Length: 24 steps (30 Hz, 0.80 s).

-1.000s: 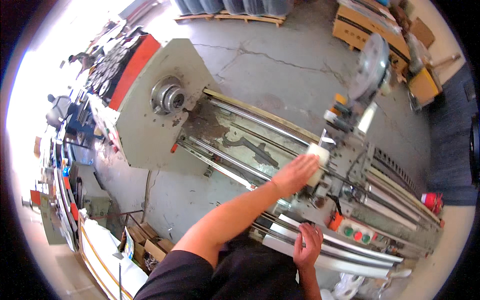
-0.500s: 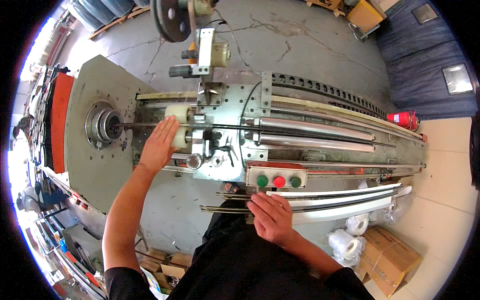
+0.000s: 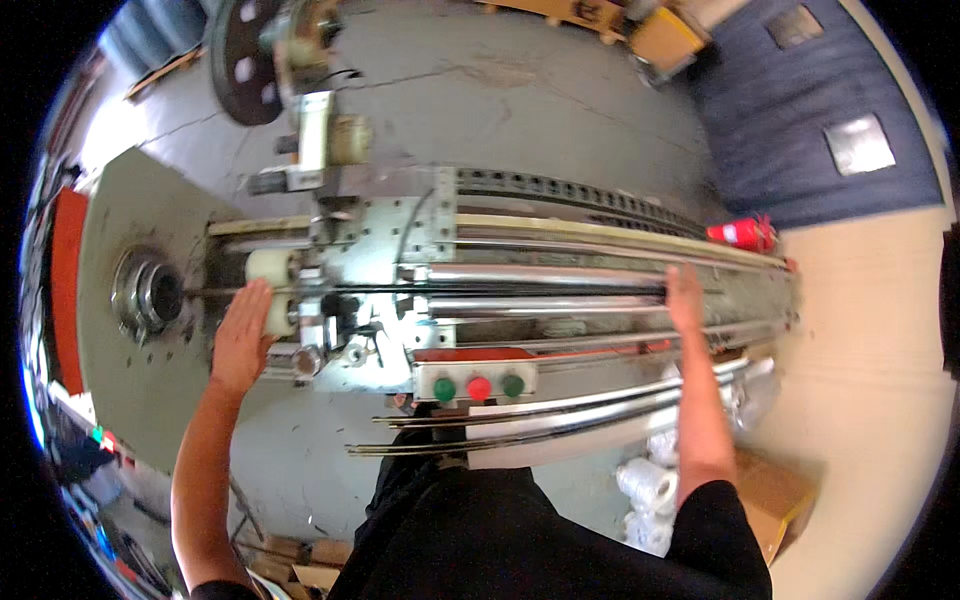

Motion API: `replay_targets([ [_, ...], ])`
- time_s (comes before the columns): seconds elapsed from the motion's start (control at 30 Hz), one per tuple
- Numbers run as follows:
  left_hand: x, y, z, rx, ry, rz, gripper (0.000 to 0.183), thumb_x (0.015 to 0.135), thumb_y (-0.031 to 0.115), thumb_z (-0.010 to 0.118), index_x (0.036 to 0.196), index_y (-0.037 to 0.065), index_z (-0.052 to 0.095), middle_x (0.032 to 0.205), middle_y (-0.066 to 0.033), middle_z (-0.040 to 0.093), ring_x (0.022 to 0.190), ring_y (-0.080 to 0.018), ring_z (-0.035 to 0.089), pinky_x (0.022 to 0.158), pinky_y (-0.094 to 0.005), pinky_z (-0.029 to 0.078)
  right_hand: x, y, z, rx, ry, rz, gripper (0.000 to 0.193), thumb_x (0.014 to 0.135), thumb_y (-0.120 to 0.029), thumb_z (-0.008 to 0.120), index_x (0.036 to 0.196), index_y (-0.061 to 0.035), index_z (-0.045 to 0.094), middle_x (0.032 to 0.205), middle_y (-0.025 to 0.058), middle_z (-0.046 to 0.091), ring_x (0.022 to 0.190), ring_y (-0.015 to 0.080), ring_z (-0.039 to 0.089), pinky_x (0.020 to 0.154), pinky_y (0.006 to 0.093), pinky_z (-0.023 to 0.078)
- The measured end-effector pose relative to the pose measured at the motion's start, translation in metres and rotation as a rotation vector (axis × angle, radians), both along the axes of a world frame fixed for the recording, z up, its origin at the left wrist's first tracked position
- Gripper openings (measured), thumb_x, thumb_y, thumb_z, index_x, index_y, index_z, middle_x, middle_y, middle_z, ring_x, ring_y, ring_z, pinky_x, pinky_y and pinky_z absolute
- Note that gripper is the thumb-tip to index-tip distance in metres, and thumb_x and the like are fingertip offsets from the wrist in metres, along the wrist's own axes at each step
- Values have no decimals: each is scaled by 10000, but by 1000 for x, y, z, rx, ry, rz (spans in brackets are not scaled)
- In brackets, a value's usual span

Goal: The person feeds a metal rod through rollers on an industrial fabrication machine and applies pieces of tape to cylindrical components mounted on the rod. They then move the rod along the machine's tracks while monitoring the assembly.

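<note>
My left hand (image 3: 243, 335) lies flat with outstretched fingers against the white plastic rollers (image 3: 268, 267), beside a thin dark rod (image 3: 375, 290). This rod runs from the round chuck (image 3: 160, 292) on the left, past the rollers and between two long shiny metal cylinders (image 3: 545, 275). My right hand (image 3: 685, 298) reaches over the right end of those cylinders, across the line of the rod. Its fingers point away from me, stretched and slightly blurred. Whether it touches the rod I cannot tell.
A control box (image 3: 475, 385) with green and red buttons sits at the machine's front. Nearer me, several dark rods (image 3: 420, 448) rest on a white strip (image 3: 500, 457). A red fire extinguisher (image 3: 742, 234) stands at the far right, plastic-wrapped rolls (image 3: 646, 485) and a cardboard box (image 3: 765, 495) nearer.
My right hand has left the dark rods in front of me and moved right and away to the cylinders' end. My left hand stays by the white rollers. The whole view has shifted right.
</note>
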<state>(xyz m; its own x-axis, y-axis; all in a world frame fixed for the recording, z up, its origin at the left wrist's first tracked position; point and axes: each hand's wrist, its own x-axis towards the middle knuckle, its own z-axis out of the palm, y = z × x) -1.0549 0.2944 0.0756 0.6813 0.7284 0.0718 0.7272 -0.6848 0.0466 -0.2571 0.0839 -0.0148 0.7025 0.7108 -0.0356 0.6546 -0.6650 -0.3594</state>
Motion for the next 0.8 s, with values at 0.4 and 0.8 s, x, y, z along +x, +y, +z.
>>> replay_targets([
  [0.4, 22, 0, 34, 126, 44, 315, 865, 767, 112, 880, 1543, 20, 510, 1519, -214, 577, 1512, -359, 471, 1336, -517, 286, 126, -8, -54, -189, 113, 90, 828, 1129, -709, 274, 1684, -118, 444, 1770, 145, 356, 1673, 350, 210, 1385, 475, 100],
  [0.8, -21, 58, 18, -11, 122, 350, 531, 749, 121, 871, 1260, 128, 725, 1203, -114, 742, 1283, -329, 650, 1244, -491, 391, 99, -4, -47, -38, 26, 159, 768, 1161, -613, 333, 1628, -28, 508, 1697, 198, 473, 1631, 347, 337, 1345, 455, 207],
])
